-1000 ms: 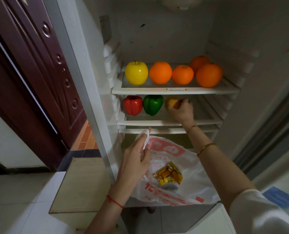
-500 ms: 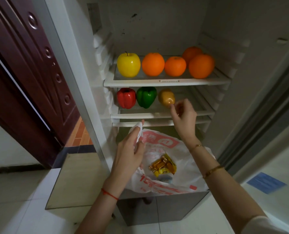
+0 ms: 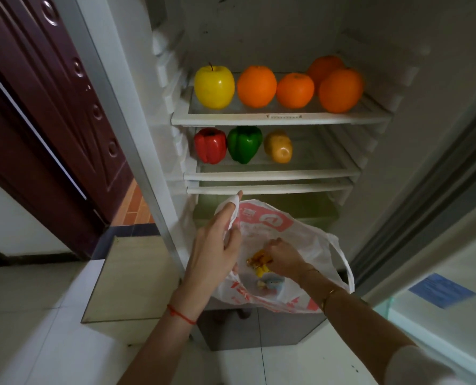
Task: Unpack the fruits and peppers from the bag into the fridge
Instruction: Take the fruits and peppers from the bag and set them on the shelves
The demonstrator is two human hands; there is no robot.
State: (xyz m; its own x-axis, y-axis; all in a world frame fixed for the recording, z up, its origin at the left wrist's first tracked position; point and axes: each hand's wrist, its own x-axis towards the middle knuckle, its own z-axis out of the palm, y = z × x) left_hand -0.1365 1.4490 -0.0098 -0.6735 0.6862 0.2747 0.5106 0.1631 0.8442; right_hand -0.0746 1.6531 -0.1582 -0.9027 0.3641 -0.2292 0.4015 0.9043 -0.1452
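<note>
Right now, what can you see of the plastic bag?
The plastic bag is thin, white, crinkled film with red print, sagging open at the fridge's foot. The left hand pinches its rim up; the right hand reaches inside at yellow-orange contents. A loop handle droops on the right.

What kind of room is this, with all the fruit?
Probably a kitchen at home. An open fridge holds oranges and peppers on its shelves, a dark wooden door stands beside it, and the floor is tiled.
</note>
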